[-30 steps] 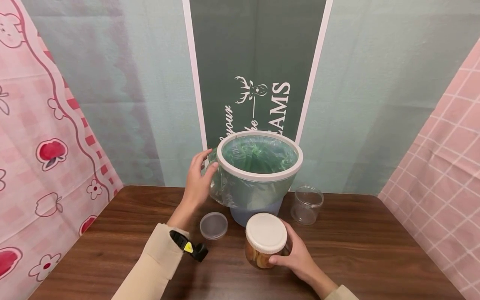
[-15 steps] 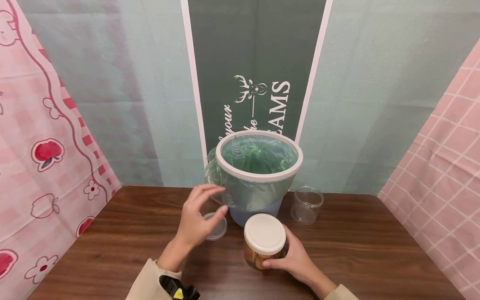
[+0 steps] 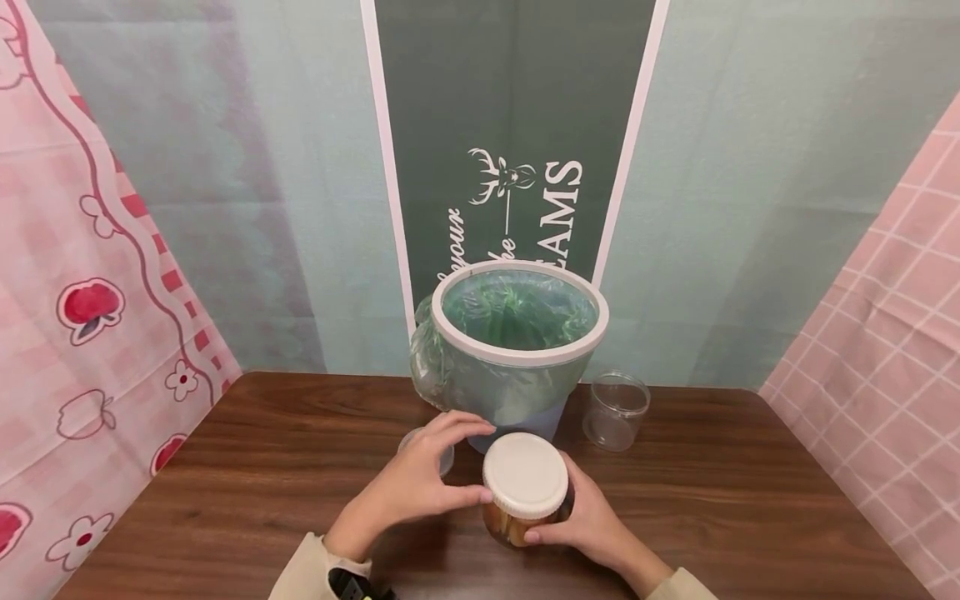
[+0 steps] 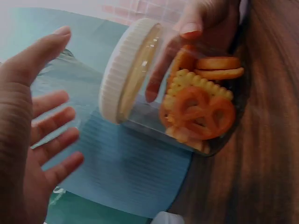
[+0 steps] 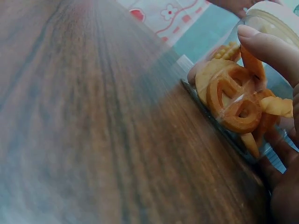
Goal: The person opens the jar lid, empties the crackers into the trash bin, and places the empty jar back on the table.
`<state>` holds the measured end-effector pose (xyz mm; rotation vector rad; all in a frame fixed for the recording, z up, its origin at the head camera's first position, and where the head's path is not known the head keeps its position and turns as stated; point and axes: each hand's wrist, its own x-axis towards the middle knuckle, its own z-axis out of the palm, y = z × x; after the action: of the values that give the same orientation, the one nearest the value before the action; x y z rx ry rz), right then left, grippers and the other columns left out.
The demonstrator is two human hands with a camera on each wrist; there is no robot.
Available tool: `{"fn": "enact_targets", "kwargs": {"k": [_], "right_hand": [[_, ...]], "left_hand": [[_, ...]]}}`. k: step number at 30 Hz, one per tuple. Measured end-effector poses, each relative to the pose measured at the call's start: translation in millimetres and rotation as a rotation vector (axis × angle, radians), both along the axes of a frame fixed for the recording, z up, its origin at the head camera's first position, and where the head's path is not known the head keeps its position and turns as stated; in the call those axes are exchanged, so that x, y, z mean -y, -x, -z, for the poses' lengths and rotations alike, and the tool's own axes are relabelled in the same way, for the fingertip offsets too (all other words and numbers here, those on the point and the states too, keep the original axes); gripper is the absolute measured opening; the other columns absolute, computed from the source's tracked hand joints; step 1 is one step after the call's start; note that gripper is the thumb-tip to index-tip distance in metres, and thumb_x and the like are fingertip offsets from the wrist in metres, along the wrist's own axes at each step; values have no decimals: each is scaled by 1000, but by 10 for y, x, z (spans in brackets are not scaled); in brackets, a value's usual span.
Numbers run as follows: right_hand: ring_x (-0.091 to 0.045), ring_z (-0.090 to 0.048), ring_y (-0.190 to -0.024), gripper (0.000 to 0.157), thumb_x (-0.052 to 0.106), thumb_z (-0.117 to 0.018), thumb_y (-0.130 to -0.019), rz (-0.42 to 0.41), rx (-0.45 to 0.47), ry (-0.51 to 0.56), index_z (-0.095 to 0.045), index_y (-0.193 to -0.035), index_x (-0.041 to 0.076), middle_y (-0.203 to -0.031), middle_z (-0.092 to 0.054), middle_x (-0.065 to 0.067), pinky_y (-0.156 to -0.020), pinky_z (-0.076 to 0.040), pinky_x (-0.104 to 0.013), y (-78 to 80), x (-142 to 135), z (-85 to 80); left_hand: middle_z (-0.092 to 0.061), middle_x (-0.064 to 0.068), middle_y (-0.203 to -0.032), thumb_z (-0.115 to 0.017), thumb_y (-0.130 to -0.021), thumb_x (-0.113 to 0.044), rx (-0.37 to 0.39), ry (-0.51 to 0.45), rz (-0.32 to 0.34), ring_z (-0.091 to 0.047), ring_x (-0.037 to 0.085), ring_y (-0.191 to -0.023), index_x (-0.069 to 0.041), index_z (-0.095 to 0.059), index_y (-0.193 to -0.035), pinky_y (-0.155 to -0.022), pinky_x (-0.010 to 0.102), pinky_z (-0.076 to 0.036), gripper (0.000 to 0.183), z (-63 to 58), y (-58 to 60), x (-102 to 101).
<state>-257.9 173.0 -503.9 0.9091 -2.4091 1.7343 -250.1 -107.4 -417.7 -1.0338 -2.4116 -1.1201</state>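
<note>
A clear jar (image 4: pixel 156 116) of biscuits, some pretzel-shaped, stands on the table under a white ribbed lid (image 3: pixel 526 473). My right hand (image 3: pixel 598 521) grips the jar's right side, thumb across the front and fingers behind. Beside the lid, on its left, is my left hand (image 3: pixel 427 471), thumb and fingers spread around that side. In the left wrist view a gap shows between these fingers and the lid (image 4: pixel 128 72). Through the jar wall, pretzel-shaped biscuits (image 5: pixel 238 100) show close up in the right wrist view.
Behind the jar stands a blue bin (image 3: pixel 551 417) with a white rim and green plastic liner (image 3: pixel 517 312). An uncovered clear jar (image 3: pixel 617 412) is right of it. A clear round lid (image 3: pixel 447 458) lies partly hidden behind my left hand. Fabric hangs around the wooden table (image 3: pixel 277 442).
My left hand has left the liner at the bin's left side and come down and right to the jar's lid. The right hand keeps its grip; the jar has shifted slightly.
</note>
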Motion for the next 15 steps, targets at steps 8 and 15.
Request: {"fn": "enact_targets", "kwargs": {"k": [8,15], "right_hand": [[-8,-57,-126,100,12,-94,-66,-7,39,15,-41,-150,21,-142,-59,-4,-106,-44,-22,-18,-1,3],[-7,-56,-127,99,14,-94,-67,-1,49,10,-42,-150,22,-142,-58,-3,-107,-42,-21,-14,10,3]], "left_hand": [[-55,-6,-141,-87,-74,-49,175,96,-52,-53,15,-134,-19,-54,-144,-108,44,-49,84,141,8,-108],[-53,-3,-145,-83,-78,-52,283,108,-37,-52,18,-135,-16,-46,-151,-110,47,-46,90,271,25,-195]]}}
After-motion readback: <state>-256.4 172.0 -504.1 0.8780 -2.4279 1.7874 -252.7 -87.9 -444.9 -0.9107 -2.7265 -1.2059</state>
